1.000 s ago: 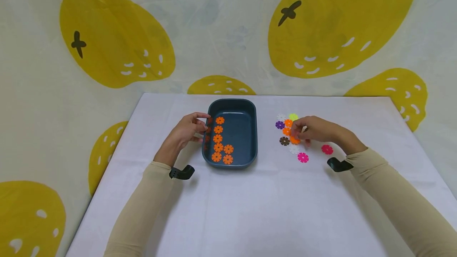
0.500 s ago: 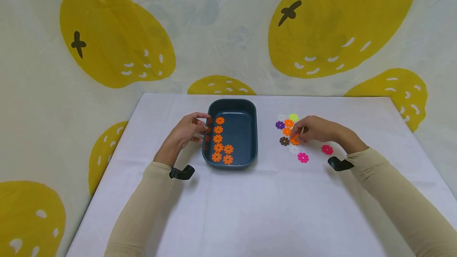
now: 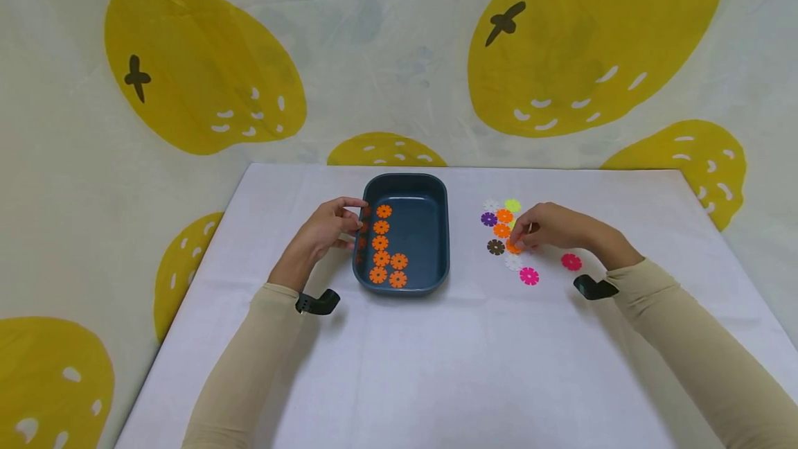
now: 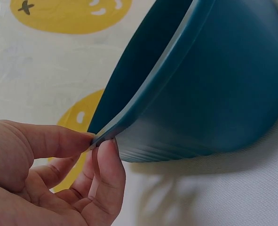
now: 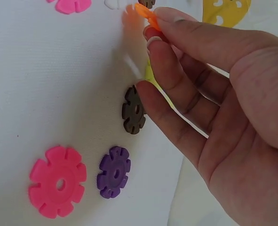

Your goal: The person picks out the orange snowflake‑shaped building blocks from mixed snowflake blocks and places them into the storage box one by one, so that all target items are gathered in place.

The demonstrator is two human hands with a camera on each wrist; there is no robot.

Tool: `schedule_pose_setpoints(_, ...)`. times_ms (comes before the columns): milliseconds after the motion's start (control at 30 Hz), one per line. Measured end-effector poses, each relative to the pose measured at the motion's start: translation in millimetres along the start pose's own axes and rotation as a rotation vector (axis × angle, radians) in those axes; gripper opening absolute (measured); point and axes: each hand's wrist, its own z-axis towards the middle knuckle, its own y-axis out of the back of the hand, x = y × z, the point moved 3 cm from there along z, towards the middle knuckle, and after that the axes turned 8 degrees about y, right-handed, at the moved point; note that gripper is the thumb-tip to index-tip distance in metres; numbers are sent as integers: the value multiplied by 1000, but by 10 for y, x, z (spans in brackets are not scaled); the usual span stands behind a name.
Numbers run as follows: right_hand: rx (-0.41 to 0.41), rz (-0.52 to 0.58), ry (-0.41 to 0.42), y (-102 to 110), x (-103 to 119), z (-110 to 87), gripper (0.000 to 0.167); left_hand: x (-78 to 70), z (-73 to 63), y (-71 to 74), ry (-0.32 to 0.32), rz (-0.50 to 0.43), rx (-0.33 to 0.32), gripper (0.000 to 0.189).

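My left hand (image 3: pixel 327 227) pinches the left rim of a dark blue rectangular tray (image 3: pixel 427 227); the left wrist view shows thumb and finger on the rim (image 4: pixel 113 129). Orange notched discs (image 3: pixel 381 243) lie inside the tray along its left side and in its near part. At the right, my right hand (image 3: pixel 551 225) is over a loose group of such discs. Thumb and fingertips pinch an orange disc (image 5: pixel 148 16), tilted on edge and partly covered by them in the right wrist view. Two more orange discs (image 3: pixel 501 230) lie just beyond it.
Around the right hand lie a purple disc (image 3: pixel 489 219), a brown disc (image 3: pixel 496 247), a white disc (image 3: pixel 513 262), a yellow-green disc (image 3: pixel 512 205) and a pink disc (image 3: pixel 529 276). A reddish-pink disc (image 3: pixel 571 262) lies apart under the right wrist. White cloth (image 3: pixel 399 373) covers the table.
The right fingers have closed on the orange disc, which now shows less of its face. Left hand, tray and the discs inside it have stayed put.
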Motion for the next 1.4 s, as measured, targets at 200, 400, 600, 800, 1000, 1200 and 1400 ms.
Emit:
schedule_pose_setpoints(200, 4, 4, -6, 28, 22, -6, 16, -3, -2, 0, 9, -4, 1, 42)
schedule_pose_setpoints(400, -3, 0, 16, 67, 47, 0, 17, -4, -12, -3, 7, -3, 2, 42)
schedule_pose_setpoints(600, -28, 10, 66, 90, 90, 27, 16, 0, -6, -4, 5, -7, 1, 42)
schedule_pose_setpoints(800, -38, 44, 78, 109, 164, 55, 16, 9, 4, -7, 4, -4, -1, 42)
schedule_pose_setpoints(1000, -34, 59, 102, 139, 215, 112, 20, 10, 6, -10, 9, -3, -2, 42)
schedule_pose_setpoints(1200, -19, 78, 137, 171, 291, 183, 23, -3, -8, -11, 2, -6, 0, 41)
schedule_pose_setpoints(1400, -3, 91, 181, 214, 378, 251, 23, -1, -15, -7, -15, -14, 6, 41)
